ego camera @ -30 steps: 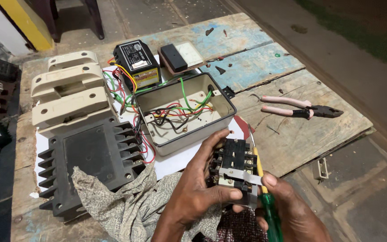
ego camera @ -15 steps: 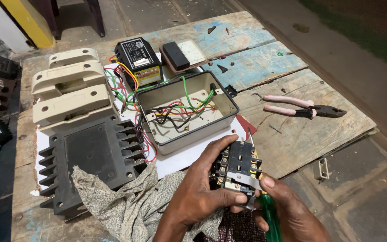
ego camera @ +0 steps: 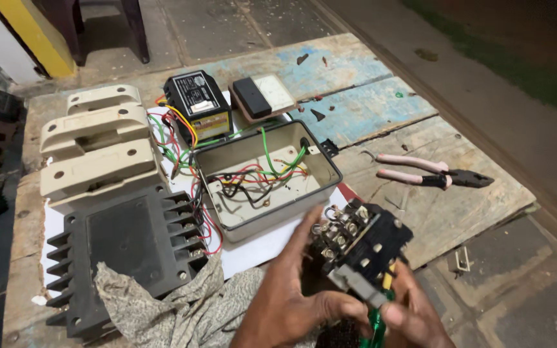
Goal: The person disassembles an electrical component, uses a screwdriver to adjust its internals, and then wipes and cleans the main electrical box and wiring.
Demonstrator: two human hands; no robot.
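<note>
Gripping from both sides, the left hand and right hand held a black blocky electrical contactor with metal screw terminals low over the worn, blue-patched wooden worktop; the right also clasped a green-handled screwdriver. Its long axis ran tilted, terminals pointing up-left toward the open grey box of coloured wires. Pink-handled pliers lay to the right, above a concrete floor.

Pliers right of wired box

Two bare hands in view, the left hand and right hand; forearms bare too, no sleeves, rings or gloves showing.
</note>
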